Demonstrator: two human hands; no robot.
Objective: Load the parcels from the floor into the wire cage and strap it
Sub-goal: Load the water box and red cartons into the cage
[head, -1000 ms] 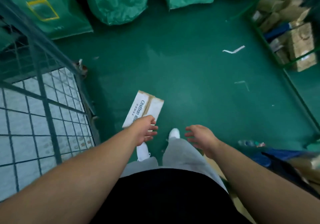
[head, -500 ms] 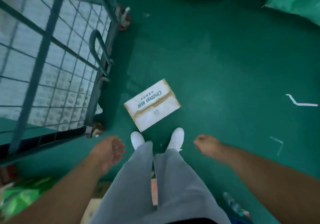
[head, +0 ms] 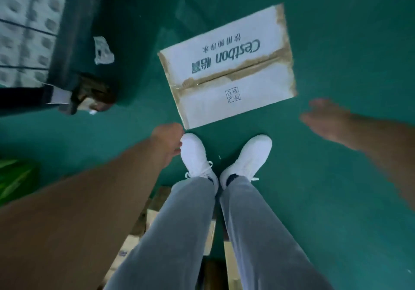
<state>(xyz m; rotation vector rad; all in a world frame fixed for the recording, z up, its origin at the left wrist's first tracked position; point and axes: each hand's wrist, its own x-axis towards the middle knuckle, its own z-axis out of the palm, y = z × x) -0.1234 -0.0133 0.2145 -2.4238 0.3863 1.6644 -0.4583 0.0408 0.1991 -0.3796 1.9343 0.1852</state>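
A flat white cardboard parcel (head: 231, 69), taped along its seam and edges with brown tape, lies on the green floor just ahead of my white shoes. My left hand (head: 167, 141) hangs beside the parcel's near left corner, holding nothing. My right hand (head: 323, 119) is blurred and reaches out with loose fingers to the right of the parcel, apart from it. The wire cage (head: 29, 31) stands at the upper left, its corner post and a wheel (head: 94, 96) near the floor.
My legs in grey trousers fill the lower middle. Cardboard boxes (head: 139, 233) lie on the floor behind my feet. A green bag (head: 15, 179) shows at the left edge. A scrap of white label (head: 102, 50) hangs on the cage frame.
The view has dropped closer to the floor and the parcel now looks much larger. Both hands have come down toward the parcel's sides; neither touches it.
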